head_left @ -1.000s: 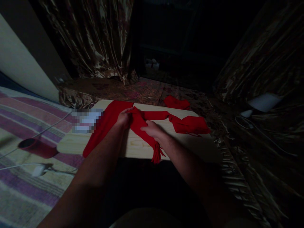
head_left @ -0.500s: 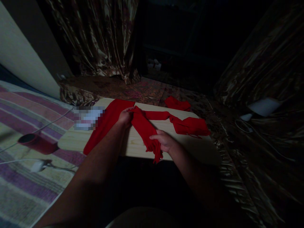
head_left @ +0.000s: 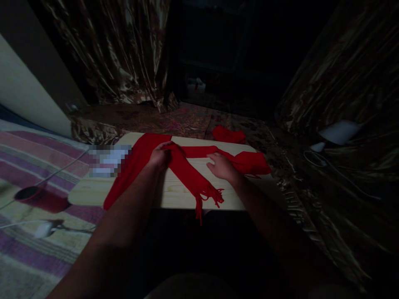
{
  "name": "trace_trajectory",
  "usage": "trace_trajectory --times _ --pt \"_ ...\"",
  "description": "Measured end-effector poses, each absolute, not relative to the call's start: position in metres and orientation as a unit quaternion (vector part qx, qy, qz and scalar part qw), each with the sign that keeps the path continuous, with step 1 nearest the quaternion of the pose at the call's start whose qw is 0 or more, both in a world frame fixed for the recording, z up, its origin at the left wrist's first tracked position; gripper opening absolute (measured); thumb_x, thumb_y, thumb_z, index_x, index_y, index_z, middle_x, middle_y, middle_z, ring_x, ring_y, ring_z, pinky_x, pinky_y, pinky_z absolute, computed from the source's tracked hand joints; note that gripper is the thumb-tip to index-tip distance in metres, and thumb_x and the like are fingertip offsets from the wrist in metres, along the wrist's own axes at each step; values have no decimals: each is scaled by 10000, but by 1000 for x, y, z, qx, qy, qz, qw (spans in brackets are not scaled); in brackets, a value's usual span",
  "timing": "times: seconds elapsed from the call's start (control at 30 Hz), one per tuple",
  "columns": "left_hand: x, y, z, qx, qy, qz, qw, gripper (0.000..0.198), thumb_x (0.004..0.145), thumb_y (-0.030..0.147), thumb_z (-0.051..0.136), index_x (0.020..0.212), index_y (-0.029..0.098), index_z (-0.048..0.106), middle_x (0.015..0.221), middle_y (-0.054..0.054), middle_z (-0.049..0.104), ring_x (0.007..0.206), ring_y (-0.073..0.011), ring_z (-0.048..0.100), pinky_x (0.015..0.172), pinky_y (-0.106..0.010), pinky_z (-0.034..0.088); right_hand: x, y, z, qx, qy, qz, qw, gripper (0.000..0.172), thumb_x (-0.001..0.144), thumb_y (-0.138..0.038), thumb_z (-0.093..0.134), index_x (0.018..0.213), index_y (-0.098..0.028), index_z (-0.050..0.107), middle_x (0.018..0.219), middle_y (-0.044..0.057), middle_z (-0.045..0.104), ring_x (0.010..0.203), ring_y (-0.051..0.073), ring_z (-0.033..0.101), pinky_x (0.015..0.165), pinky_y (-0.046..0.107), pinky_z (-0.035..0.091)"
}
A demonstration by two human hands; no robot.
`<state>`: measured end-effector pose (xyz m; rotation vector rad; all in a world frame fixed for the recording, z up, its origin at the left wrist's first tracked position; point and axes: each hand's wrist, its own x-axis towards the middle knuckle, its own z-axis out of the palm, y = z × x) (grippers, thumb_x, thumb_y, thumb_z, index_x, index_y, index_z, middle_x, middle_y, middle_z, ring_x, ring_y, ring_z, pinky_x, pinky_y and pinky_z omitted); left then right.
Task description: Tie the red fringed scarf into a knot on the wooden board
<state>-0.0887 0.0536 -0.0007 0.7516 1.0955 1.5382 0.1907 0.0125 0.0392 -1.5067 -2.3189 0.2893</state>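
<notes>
A red fringed scarf (head_left: 190, 178) lies across a pale wooden table, one broad length on the left and a narrower strip stretching right to a bunched end. My left hand (head_left: 160, 155) is closed on the scarf where the strip and the fringed end meet. The fringe spreads near the table's front edge, some strands hanging over it. To the right, my right hand (head_left: 221, 166) is over the table at the lower edge of the narrow strip. Its thumb stands apart from its fingers and nothing shows between them; whether the fingertips touch the cloth, I cannot tell.
The wooden table (head_left: 174, 197) has rounded corners. A blurred-out white item (head_left: 107, 162) is at its left side. Beside it, a dark red cylinder (head_left: 43, 199) and cables lie on a striped cloth (head_left: 18, 166). More red cloth (head_left: 229, 134) lies beyond the far edge.
My right hand has let go of the scarf's fringed end and moved up to the narrow strip. The fringe now lies loose on the table. My left hand keeps its hold.
</notes>
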Motion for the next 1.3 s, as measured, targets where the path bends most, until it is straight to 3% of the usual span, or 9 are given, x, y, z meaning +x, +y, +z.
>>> trace_trajectory --times 0.13,0.3,0.47,0.63,0.73,0.83,1.0,1.17,1.3 --pt "-89 51 2 309 472 638 525 592 674 15 556 1242 128 677 753 -54 703 525 -123 609 552 -220 515 180 31 24 -484 -866 83 91 643 950 -384 578 1560 -254 423 1677 109 257 1504 332 325 1215 487 273" --pt "-86 47 7 289 479 636 532 703 701 7 591 1385 171 586 759 -47 705 573 -138 645 601 -242 547 177 63 10 -553 -829 85 25 636 1017 -529 399 1592 -261 353 1666 101 284 1536 374 224 1225 595 157" --pt "-86 45 6 307 461 634 539 722 686 10 621 1384 193 598 755 -45 708 580 -139 650 606 -245 548 175 57 14 -544 -833 70 73 607 990 -499 489 1532 -226 470 1655 120 308 1506 353 305 1214 537 242" --pt "-89 48 1 327 476 616 536 622 660 36 674 1274 138 675 958 -113 750 618 -125 654 623 -238 545 156 3 21 -474 -861 76 165 430 1003 -415 490 1325 -192 667 1430 107 609 1324 235 538 1148 369 370" --pt "-88 52 -4 360 503 601 506 668 673 58 679 1334 153 640 1078 -120 743 663 -124 665 656 -248 554 143 -31 27 -454 -871 72 173 485 958 -497 556 1318 -188 657 1386 109 633 1271 244 565 1109 383 407" --pt "-86 59 -6 412 578 558 430 765 694 54 670 1442 158 547 1137 -121 737 773 -153 694 729 -260 564 131 -55 31 -430 -891 56 131 649 859 -597 652 1364 -192 612 1462 128 567 1301 291 530 1102 441 407" --pt "-77 66 7 548 720 378 197 558 784 166 688 1340 142 644 1196 -162 714 1091 -282 676 941 -342 520 124 -69 34 -441 -892 24 95 320 935 -352 572 1196 -194 667 1333 110 650 1240 267 550 1046 428 423" --pt "-64 68 23 692 696 192 -12 426 883 381 587 1254 214 712 1279 -210 624 1190 -385 594 927 -458 511 125 -68 34 -448 -890 7 82 246 941 -239 526 1141 -186 659 1278 102 677 1160 257 580 977 411 444" --pt "-65 85 26 700 695 161 12 377 923 324 496 1158 205 765 1156 -194 702 1082 -363 657 893 -444 521 129 -65 37 -440 -896 -3 62 229 946 -213 505 1104 -173 665 1190 99 704 1087 265 589 941 404 448"
